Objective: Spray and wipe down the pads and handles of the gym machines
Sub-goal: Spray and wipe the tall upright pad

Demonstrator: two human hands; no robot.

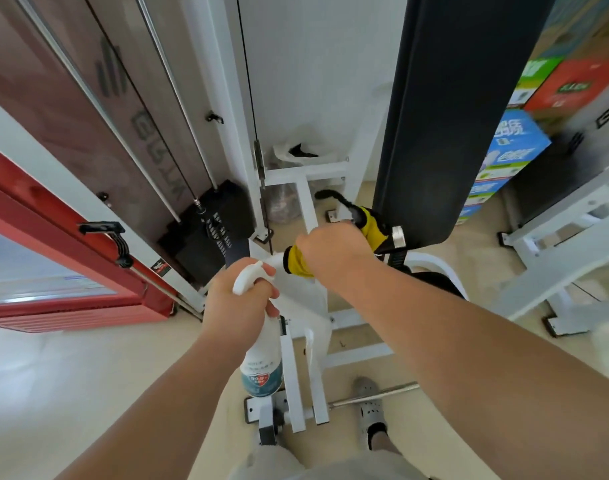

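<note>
Handle wipe: axis and reach

Handle sits at frame centre, just left of the tall black pad. Its long axis runs from lower left to upper right, and only a black end shows, toward the upper centre. The rest is hidden under the yellow cloth.

Your right hand is clenched round that cloth and so round the handle. Yellow shows on both sides of your fist, at its lower left and its upper right. This is the nearer hand, already on the work, so the wiping stroke is probably its job. It should slide along the diagonal, not across it.

Your left hand grasps the neck of the spray bottle, which hangs upright below it, in front of the white frame. The spray head sits just beside the cloth's lower-left end. Whether a finger rests on the trigger is unclear.

Judgement: handle wipe in hand, pad not yet reached. The pad lies up and right of your right fist, close by.
</note>
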